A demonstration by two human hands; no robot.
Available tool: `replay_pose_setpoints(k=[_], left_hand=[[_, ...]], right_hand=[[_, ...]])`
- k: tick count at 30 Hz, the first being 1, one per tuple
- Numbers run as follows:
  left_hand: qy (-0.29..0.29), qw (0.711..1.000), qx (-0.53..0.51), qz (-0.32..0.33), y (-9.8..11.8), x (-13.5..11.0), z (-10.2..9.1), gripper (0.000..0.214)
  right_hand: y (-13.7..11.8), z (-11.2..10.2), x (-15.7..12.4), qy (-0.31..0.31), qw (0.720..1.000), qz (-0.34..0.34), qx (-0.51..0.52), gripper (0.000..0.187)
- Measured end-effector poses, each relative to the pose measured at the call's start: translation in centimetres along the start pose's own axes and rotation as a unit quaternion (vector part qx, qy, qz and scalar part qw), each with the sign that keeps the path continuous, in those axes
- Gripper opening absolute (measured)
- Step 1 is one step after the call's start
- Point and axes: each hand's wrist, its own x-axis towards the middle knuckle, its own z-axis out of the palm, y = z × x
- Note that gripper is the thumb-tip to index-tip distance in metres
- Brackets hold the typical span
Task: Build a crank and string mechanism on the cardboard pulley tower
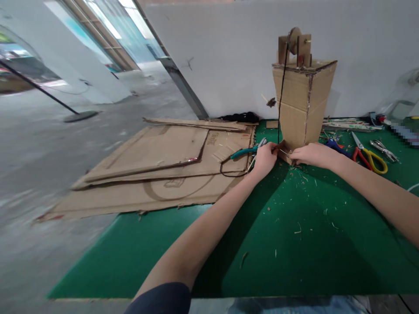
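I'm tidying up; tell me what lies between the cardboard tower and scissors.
In the head view: a dark blue object just beyond the right forearm, plus scraps.

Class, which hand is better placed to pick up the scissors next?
Probably the right hand: it is nearer the scissors, which lie right of the cardboard tower. The left hand is farther, with the right between.

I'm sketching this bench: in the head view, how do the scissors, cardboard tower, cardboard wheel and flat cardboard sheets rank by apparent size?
1. Flat cardboard sheets, taken together
2. Cardboard tower
3. Scissors
4. Cardboard wheel
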Motion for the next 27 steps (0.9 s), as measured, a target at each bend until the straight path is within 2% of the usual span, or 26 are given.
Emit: replay_pose_setpoints(k=[6,27], left_hand=[[0.009,1.0,0.015,-0.015,0.34,-0.24,0.1,0.023],[0.021,1.0,0.013,-0.006,-0.05,-0.3,0.62,0.027]], right_hand=[[0.13,0.05,0.24,-0.008,1.0,0.01,0.015,0.019],[0.48,0.02,0.7,-0.05,0.998,0.023,0.04,0.016]])
